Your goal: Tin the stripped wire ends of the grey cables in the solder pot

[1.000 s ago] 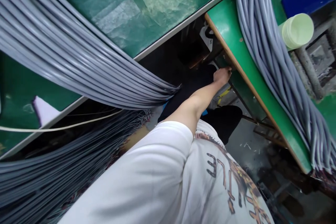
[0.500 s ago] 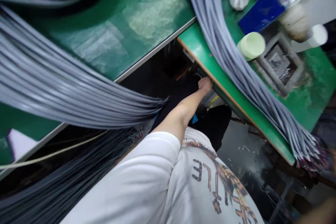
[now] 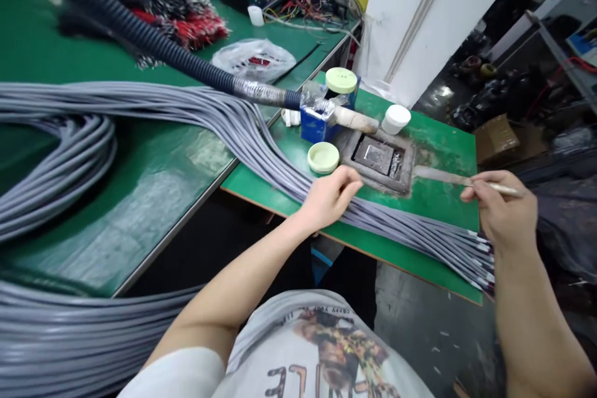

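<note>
My left hand [image 3: 330, 198], down below the counter's near edge a half second ago, is now up over the grey cable bundle [image 3: 405, 229]; its fingers curl toward the thumb, and I cannot tell whether it touches the cables or holds anything. My right hand [image 3: 508, 208], not clear before, now clamps the handle of a flat scraper [image 3: 441, 175], whose blade points left toward the square basin [image 3: 407, 177]. The bundle lies across the green counter [image 3: 454, 204] as before, its stripped ends at the right. My view has swung, bringing in the dark ribbed hose [image 3: 186, 57] at the far left. In the small print on my shirt [image 3: 261, 339] I read "YOUR"; E and L show among the large letters. Marks on the pale green lid [image 3: 341, 79] are too small to read.
</note>
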Demonstrator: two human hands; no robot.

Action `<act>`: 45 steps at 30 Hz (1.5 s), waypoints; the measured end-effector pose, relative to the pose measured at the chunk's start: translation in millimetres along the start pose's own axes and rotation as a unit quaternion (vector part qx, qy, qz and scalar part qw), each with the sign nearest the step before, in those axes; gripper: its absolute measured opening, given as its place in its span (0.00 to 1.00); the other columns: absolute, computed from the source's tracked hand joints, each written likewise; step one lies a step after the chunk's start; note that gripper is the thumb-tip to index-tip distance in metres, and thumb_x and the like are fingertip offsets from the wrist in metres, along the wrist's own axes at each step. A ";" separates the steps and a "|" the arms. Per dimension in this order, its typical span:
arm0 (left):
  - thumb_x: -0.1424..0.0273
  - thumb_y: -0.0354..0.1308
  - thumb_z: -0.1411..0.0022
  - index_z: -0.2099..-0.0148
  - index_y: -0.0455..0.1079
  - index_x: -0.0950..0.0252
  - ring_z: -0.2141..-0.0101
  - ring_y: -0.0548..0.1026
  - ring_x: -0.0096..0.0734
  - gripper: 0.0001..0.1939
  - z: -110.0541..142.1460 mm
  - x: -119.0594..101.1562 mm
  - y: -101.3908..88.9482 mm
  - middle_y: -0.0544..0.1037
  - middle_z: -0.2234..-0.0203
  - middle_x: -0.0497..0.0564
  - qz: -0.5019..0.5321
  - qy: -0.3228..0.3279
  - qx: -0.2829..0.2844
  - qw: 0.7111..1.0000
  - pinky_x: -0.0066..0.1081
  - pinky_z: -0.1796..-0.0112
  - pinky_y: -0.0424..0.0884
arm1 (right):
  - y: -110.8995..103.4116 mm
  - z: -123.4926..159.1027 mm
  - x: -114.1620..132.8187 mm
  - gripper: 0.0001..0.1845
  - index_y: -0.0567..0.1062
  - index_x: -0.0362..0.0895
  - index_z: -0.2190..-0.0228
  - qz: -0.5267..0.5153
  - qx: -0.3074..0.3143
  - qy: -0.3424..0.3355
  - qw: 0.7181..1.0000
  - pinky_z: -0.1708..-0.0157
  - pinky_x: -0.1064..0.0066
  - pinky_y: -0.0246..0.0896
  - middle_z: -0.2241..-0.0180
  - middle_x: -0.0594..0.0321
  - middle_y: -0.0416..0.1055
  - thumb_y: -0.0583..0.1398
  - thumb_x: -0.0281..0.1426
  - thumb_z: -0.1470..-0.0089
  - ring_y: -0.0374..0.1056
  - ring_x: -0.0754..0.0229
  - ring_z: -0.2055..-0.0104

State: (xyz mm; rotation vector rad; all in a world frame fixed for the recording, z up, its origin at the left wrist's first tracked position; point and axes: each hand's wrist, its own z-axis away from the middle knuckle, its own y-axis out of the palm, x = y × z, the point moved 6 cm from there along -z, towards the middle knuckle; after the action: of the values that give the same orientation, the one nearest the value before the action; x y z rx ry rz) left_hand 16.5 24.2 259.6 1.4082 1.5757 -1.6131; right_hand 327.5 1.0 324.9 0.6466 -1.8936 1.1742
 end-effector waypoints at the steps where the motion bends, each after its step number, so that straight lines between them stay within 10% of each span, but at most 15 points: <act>1: 0.65 0.48 0.34 0.60 0.66 0.63 0.72 0.72 0.28 0.09 -28.8 -4.9 12.8 0.74 0.72 0.48 -0.056 0.002 0.011 0.998 0.27 0.67 0.66 | 5.2 -7.8 2.1 0.06 0.75 0.48 0.71 -0.016 0.008 -0.007 1.000 0.72 0.62 0.66 0.79 0.59 0.71 0.64 0.36 0.52 0.68 0.57 0.78; 5: 0.66 0.49 0.35 0.54 0.67 0.62 0.66 0.77 0.38 0.10 -103.6 7.9 57.9 0.78 0.69 0.52 -0.244 -0.051 0.063 0.966 0.32 0.63 0.67 | 20.6 -32.2 4.7 0.07 0.77 0.45 0.70 -0.051 0.044 -0.031 0.997 0.74 0.68 0.66 0.79 0.61 0.71 0.64 0.36 0.51 0.68 0.60 0.77; 10: 0.66 0.47 0.34 0.50 0.70 0.58 0.61 0.77 0.43 0.15 -123.8 18.4 65.1 0.80 0.63 0.54 -0.324 -0.068 0.082 0.940 0.35 0.61 0.68 | 37.4 -52.5 -1.8 0.09 0.77 0.45 0.71 -0.067 0.074 -0.046 0.994 0.74 0.70 0.66 0.74 0.63 0.72 0.64 0.38 0.50 0.68 0.63 0.75; 17: 0.69 0.52 0.36 0.48 0.69 0.61 0.71 0.76 0.30 0.15 -48.3 -17.2 16.0 0.79 0.67 0.50 -0.129 0.076 0.014 0.989 0.28 0.68 0.69 | 81.7 -75.5 -8.8 0.11 0.77 0.44 0.69 -0.080 0.149 -0.034 0.985 0.73 0.70 0.68 0.73 0.62 0.72 0.62 0.40 0.48 0.69 0.62 0.73; 24: 0.80 0.55 0.42 0.50 0.69 0.60 0.76 0.68 0.27 0.18 44.0 16.7 -9.0 0.71 0.77 0.47 -0.046 0.107 -0.121 0.986 0.29 0.73 0.65 | 134.6 -90.1 -23.3 0.14 0.76 0.44 0.69 -0.107 0.208 -0.012 0.972 0.73 0.72 0.65 0.74 0.63 0.71 0.62 0.42 0.49 0.67 0.64 0.73; 33: 0.80 0.55 0.43 0.50 0.67 0.61 0.75 0.70 0.29 0.18 41.9 20.6 1.1 0.75 0.75 0.49 -0.083 0.160 -0.099 0.979 0.30 0.72 0.64 | 155.4 -92.8 -30.1 0.11 0.75 0.43 0.69 -0.075 0.228 -0.007 0.971 0.72 0.72 0.64 0.76 0.65 0.69 0.62 0.39 0.50 0.67 0.64 0.74; 45: 0.81 0.55 0.44 0.48 0.65 0.60 0.74 0.73 0.30 0.22 43.2 21.0 1.4 0.77 0.75 0.48 -0.068 0.194 -0.095 0.974 0.31 0.71 0.65 | 121.0 -88.2 -30.7 0.10 0.76 0.44 0.73 -0.005 0.219 -0.017 0.976 0.70 0.70 0.65 0.69 0.63 0.73 0.62 0.38 0.50 0.68 0.62 0.72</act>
State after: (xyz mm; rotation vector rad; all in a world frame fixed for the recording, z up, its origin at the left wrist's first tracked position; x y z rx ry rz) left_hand -4.0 -9.6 232.2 1.6083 2.0266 -1.2657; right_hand 285.1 133.7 262.1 0.9150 -1.6632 1.6006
